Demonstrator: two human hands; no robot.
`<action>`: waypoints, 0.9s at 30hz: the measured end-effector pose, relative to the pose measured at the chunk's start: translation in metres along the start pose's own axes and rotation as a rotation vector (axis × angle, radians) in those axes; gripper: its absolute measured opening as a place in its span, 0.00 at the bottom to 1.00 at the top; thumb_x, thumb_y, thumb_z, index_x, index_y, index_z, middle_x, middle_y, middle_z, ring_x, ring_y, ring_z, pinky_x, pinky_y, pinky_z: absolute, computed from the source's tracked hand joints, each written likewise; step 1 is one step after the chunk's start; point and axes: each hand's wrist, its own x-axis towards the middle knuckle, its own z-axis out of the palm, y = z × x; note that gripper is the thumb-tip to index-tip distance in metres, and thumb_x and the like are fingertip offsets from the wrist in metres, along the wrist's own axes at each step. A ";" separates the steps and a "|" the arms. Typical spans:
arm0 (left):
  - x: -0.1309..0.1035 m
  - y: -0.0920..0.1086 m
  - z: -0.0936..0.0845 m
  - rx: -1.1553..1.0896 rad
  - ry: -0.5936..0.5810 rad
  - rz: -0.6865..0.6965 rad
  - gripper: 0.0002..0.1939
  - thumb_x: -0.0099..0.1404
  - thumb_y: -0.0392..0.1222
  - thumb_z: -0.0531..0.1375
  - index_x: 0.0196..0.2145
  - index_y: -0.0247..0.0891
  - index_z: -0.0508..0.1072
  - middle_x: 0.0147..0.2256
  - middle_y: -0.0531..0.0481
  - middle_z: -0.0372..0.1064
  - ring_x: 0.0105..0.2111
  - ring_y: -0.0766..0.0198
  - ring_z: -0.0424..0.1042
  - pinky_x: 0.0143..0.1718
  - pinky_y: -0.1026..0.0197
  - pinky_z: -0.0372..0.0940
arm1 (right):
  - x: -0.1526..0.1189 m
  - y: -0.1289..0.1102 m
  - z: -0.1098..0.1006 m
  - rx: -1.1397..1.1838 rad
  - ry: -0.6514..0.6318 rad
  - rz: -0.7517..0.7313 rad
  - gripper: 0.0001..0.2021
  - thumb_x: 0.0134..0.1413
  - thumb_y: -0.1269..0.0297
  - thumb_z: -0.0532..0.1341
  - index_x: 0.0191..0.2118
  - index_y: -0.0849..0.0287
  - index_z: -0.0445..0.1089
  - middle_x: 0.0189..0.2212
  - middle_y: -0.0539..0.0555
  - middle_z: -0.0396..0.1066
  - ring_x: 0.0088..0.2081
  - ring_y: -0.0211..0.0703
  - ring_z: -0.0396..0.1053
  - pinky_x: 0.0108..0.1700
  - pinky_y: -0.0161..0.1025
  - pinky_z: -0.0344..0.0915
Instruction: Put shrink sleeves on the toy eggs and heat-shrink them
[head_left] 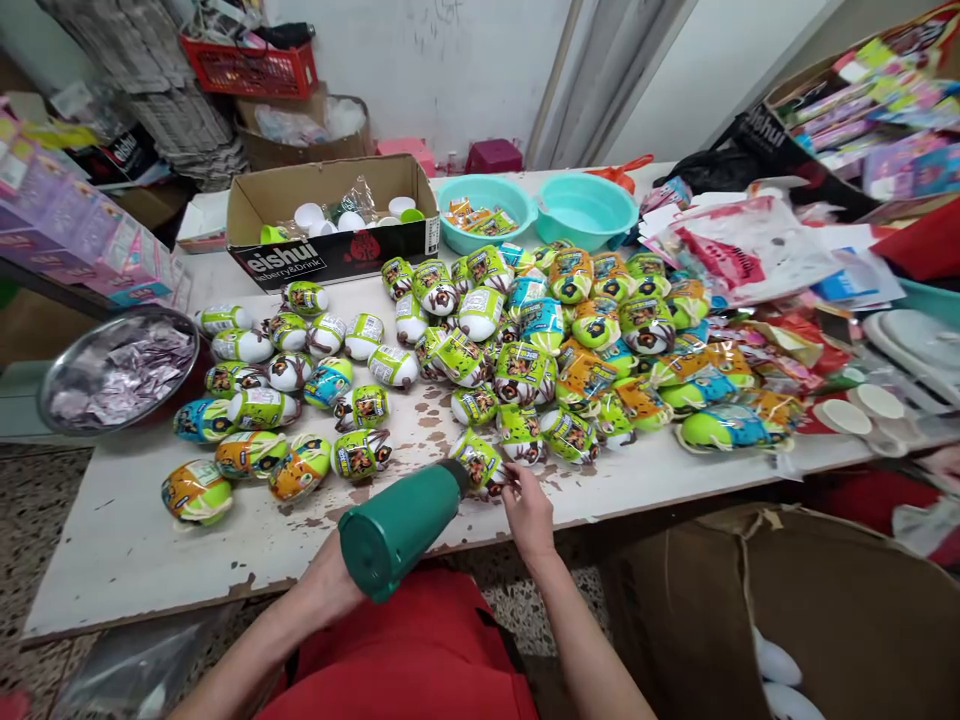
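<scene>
The left hand (330,585) is gripping a green heat gun (397,525), its nozzle aiming at a wrapped toy egg (480,462) that the right hand (529,515) is pinching at the desk (135,550) edge. Heaps of similar eggs (570,330) are crowding behind. A cardboard box (330,250) is holding white shells; a steel bowl (56,375) is holding foil packets.

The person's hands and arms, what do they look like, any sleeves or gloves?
Both hands are bare: no gloves, rings or watch show on the left hand or the right hand. The forearms are uncovered, no sleeves in view. Below them shows a red garment.
</scene>
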 end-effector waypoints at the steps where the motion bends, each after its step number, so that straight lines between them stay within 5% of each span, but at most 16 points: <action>1: -0.002 0.001 -0.004 0.003 -0.029 0.013 0.19 0.48 0.49 0.63 0.37 0.40 0.78 0.31 0.46 0.78 0.36 0.52 0.73 0.46 0.54 0.68 | 0.002 -0.004 -0.004 -0.043 -0.009 -0.076 0.15 0.53 0.70 0.52 0.46 0.60 0.68 0.40 0.60 0.73 0.41 0.49 0.73 0.45 0.46 0.70; 5: -0.008 0.002 -0.031 -0.003 -0.111 -0.023 0.10 0.46 0.50 0.64 0.24 0.42 0.75 0.23 0.49 0.73 0.31 0.55 0.69 0.41 0.55 0.68 | 0.014 -0.021 -0.020 -0.051 -0.093 -0.310 0.15 0.57 0.72 0.51 0.47 0.58 0.68 0.42 0.58 0.74 0.45 0.47 0.72 0.49 0.43 0.69; 8: -0.013 -0.005 -0.056 -0.077 -0.131 -0.130 0.10 0.48 0.48 0.63 0.20 0.39 0.71 0.21 0.51 0.68 0.25 0.61 0.64 0.31 0.60 0.66 | 0.024 -0.036 -0.028 0.041 -0.134 -0.319 0.16 0.56 0.72 0.52 0.47 0.56 0.70 0.44 0.57 0.74 0.46 0.46 0.72 0.51 0.43 0.68; 13: -0.021 -0.022 -0.089 -0.395 -0.136 -0.220 0.12 0.50 0.46 0.65 0.28 0.35 0.72 0.26 0.50 0.67 0.24 0.65 0.63 0.25 0.62 0.63 | 0.029 -0.057 -0.025 0.439 -0.145 0.074 0.12 0.51 0.66 0.59 0.43 0.55 0.73 0.40 0.55 0.76 0.42 0.46 0.74 0.47 0.45 0.70; 18: -0.036 -0.035 -0.112 -0.590 -0.161 -0.236 0.14 0.51 0.44 0.65 0.34 0.35 0.73 0.29 0.50 0.69 0.23 0.66 0.65 0.25 0.62 0.62 | 0.018 -0.072 -0.001 0.823 -0.091 0.479 0.18 0.37 0.63 0.69 0.39 0.59 0.74 0.38 0.57 0.77 0.39 0.49 0.75 0.38 0.42 0.72; 22: -0.048 -0.047 -0.119 -0.621 -0.161 -0.226 0.14 0.51 0.46 0.65 0.34 0.36 0.73 0.29 0.51 0.69 0.23 0.65 0.65 0.26 0.61 0.63 | 0.007 -0.089 0.022 0.986 -0.058 0.649 0.22 0.30 0.63 0.73 0.38 0.60 0.73 0.33 0.56 0.78 0.31 0.46 0.74 0.28 0.37 0.70; 27: -0.054 -0.062 -0.118 -0.477 -0.216 -0.216 0.14 0.51 0.51 0.65 0.25 0.36 0.71 0.21 0.53 0.65 0.23 0.66 0.61 0.26 0.63 0.59 | -0.002 -0.112 0.042 1.035 -0.016 0.710 0.21 0.27 0.65 0.74 0.34 0.60 0.73 0.30 0.54 0.77 0.29 0.42 0.74 0.31 0.37 0.70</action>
